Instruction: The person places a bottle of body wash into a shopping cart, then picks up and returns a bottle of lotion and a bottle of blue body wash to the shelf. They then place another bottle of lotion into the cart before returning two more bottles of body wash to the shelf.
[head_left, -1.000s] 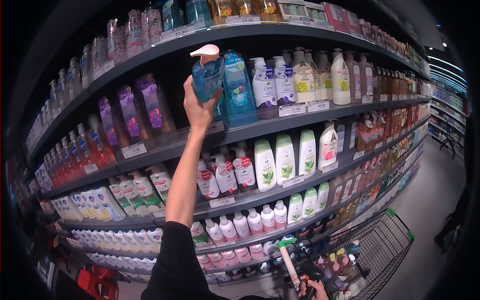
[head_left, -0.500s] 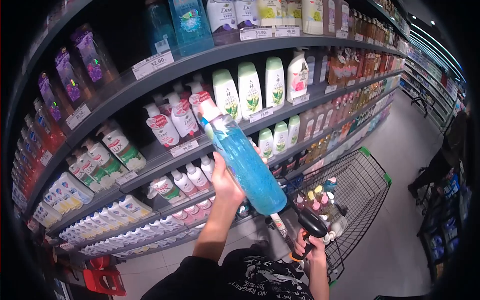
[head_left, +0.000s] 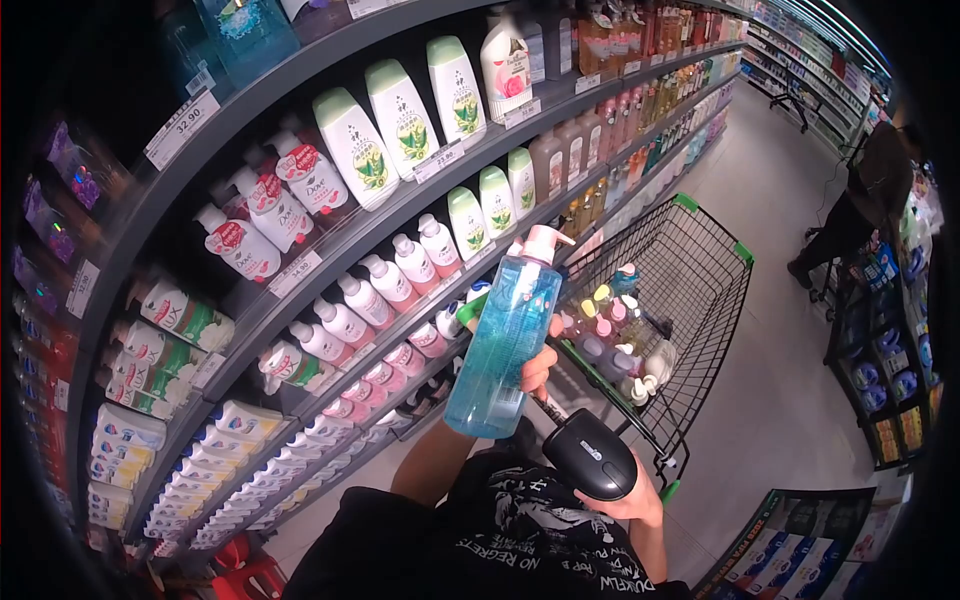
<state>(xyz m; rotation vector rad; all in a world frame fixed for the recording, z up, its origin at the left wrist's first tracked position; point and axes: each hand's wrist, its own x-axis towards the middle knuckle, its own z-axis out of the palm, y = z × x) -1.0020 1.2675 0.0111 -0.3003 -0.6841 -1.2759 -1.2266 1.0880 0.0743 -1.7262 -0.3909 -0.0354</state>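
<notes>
Clear of the shelves [head_left: 365, 229], a blue pump bottle [head_left: 497, 345] tilts slightly in my left hand [head_left: 538, 371], fingers wrapped around it; my right hand [head_left: 640, 506] grips a black handheld scanner [head_left: 588, 455], near the bottle-laden cart [head_left: 742, 252].

Top: the T-shirt [head_left: 400, 545], lower centre of frame, was black | Sleeve: the left one [head_left: 350, 515] was short and plain | Chest: pale print [head_left: 530, 495] and lettering [head_left: 490, 555] partly read "NO REGRETS" | Hands: left hand [head_left: 538, 371] and right hand [head_left: 640, 503] were bare
</notes>
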